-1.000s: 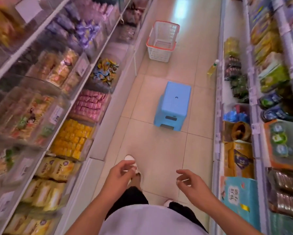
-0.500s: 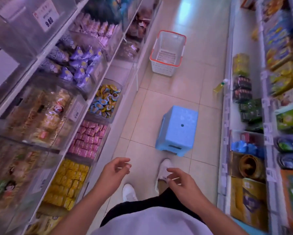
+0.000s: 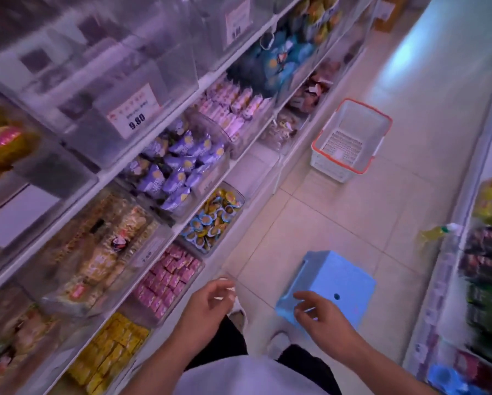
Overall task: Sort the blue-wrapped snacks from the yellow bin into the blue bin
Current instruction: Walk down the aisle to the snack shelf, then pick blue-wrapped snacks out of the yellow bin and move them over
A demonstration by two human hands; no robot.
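Observation:
On the low left shelf stands a clear bin (image 3: 240,199) with yellow-wrapped and blue-wrapped round snacks (image 3: 209,220) mixed together. Higher up and farther along, another clear bin holds blue packets (image 3: 284,59). My left hand (image 3: 207,306) hangs in front of me with loosely curled fingers and nothing in it, below and to the right of the mixed bin. At the same height my right hand (image 3: 319,312) hovers over the near corner of a blue stool, also empty and relaxed. Neither hand touches any bin.
A blue plastic stool (image 3: 339,277) stands on the tiled aisle floor just ahead. A white basket with a red rim (image 3: 350,141) sits farther down. Bins of purple packets (image 3: 179,166), pink sweets (image 3: 168,277) and yellow sweets (image 3: 111,349) line the left shelves. Another shelf (image 3: 487,266) borders the right.
I have walked forward and the view has swung toward the left shelves. The stool is now right by my right hand. Both hands stay empty and have risen slightly.

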